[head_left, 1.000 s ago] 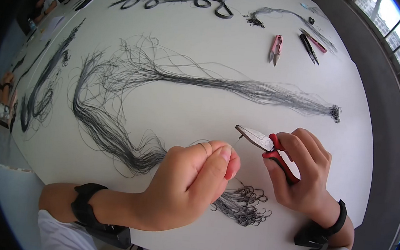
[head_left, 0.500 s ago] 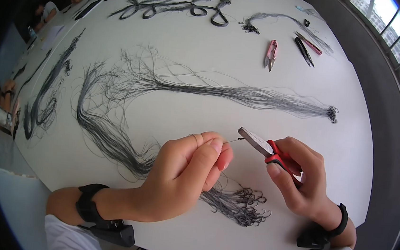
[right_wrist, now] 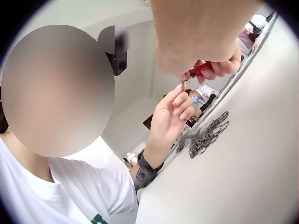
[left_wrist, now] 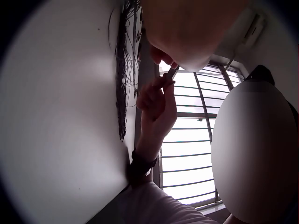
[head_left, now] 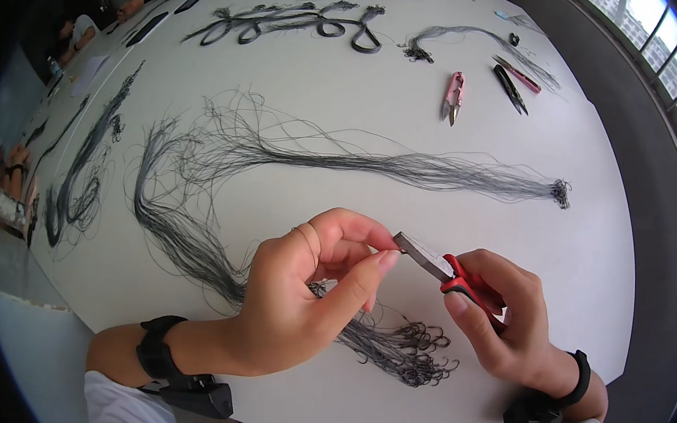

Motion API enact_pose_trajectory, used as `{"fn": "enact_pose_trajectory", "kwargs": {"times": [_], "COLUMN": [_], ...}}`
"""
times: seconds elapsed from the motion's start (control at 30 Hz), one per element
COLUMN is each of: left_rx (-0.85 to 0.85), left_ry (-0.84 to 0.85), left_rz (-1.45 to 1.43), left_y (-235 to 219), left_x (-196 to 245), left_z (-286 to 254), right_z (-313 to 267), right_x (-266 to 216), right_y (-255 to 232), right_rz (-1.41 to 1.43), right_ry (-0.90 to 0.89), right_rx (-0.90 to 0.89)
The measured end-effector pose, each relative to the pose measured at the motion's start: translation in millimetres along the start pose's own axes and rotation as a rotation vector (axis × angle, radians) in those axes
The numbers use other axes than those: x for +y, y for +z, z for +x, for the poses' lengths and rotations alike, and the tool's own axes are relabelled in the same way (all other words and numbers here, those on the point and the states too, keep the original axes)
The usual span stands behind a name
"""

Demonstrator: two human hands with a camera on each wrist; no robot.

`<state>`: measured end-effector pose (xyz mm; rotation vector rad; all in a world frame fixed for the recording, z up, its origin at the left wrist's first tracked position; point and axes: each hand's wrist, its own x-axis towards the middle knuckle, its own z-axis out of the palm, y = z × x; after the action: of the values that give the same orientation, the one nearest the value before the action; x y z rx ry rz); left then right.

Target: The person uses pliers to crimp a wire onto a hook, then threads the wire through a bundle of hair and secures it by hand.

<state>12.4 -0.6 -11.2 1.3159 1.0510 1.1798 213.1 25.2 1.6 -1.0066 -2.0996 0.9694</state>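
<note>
In the head view, the left hand (head_left: 286, 308) pinches a small hook (head_left: 402, 252) between thumb and forefinger, near the middle of the frame; the right hand (head_left: 510, 319) grips the red pliers (head_left: 431, 261) just right of it, their tips at the hook; whether the jaws bite it cannot be told. A bunch of hooks (head_left: 418, 355) lies at the lower middle, its lines running under the left hand; a long bundle (head_left: 383, 166) crosses the middle, more hooks (head_left: 561, 193) at its right end; looped bundles (head_left: 291, 22) lie at the upper middle; pink snips (head_left: 454, 93) and black snips (head_left: 512, 90) lie at the upper right. The work on this one hook looks under way rather than finished; the bundles carry many hooks, but which are done and which are left cannot be told.

In the left wrist view, the near hand fills the top and hides most of the work; the pliers are a dark shape at the upper middle; the window (left_wrist: 187, 140) is glaring, and the hook cannot be made out.

In the right wrist view, the right hand's fingers wrap the red handles at the top; the hook shows small at the left fingertips; the right hand partly covers the pliers; the line is too fine to trace.
</note>
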Motion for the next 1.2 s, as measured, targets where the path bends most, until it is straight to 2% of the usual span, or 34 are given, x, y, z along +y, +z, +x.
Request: {"fn": "enact_pose_trajectory", "kwargs": {"times": [0.23,0.3,0.47,0.57,0.9,1.2], "left_rx": [0.011,0.029,0.013,-0.020,-0.072,-0.120], "left_ry": [-0.005,-0.057,-0.102,-0.125,-0.146,-0.060], "left_rz": [-0.001,-0.075,-0.115,-0.145,-0.172,-0.109], "left_y": [0,1,2,1,3,3], "left_x": [0,1,8,8,9,7], "left_z": [0,0,-2,-3,-5,-7], "right_z": [1,5,5,5,4,5], "right_x": [5,13,22,21,23,24], "right_y": [1,4,6,9,10,10], "right_rz": [-0.100,-0.270,-0.616,-0.670,-0.684,-0.702], "right_ry": [-0.030,-0.112,-0.126,-0.187,-0.204,-0.230], "right_rx": [0.012,0.136,-0.006,-0.002,-0.031,-0.046]}}
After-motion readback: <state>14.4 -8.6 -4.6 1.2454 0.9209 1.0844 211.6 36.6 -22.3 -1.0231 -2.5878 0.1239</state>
